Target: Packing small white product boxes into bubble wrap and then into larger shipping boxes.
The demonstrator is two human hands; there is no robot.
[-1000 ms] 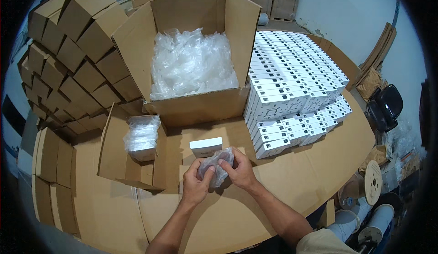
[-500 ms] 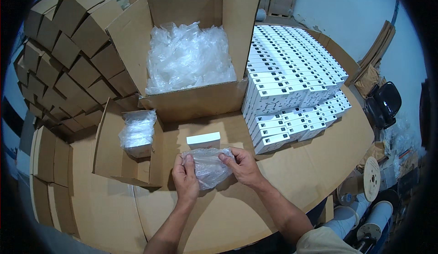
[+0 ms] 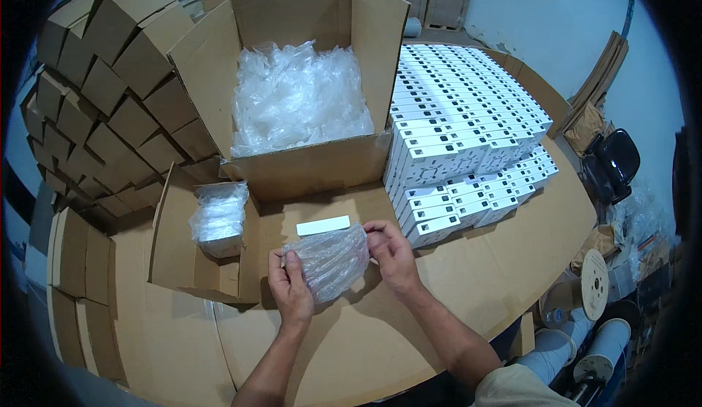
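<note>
A clear bubble-wrap bag [image 3: 333, 264] is stretched between my two hands above the cardboard-covered table. Its left edge is pinched by my left hand [image 3: 291, 284], thumb on top. At the bag's upper right corner, my right hand [image 3: 393, 257] grips the plastic between thumb and fingers. Just behind the bag lies a slim white box [image 3: 322, 225], its lower part hidden by the plastic. To the left stands an open brown carton [image 3: 170, 242] holding several bubble-wrapped packs [image 3: 221, 213] in a row.
A big open carton [image 3: 307, 169] full of clear plastic bags [image 3: 300, 100] stands at the back. Right of it rise stacked white boxes [image 3: 439, 166]. Brown cartons [image 3: 121, 74] are piled at the left. Cable spools [image 3: 594, 284] stand beyond the table's right edge.
The bag has been turned and spread wider, its right side raised. My right hand has moved slightly up and right; the left has shifted slightly left.
</note>
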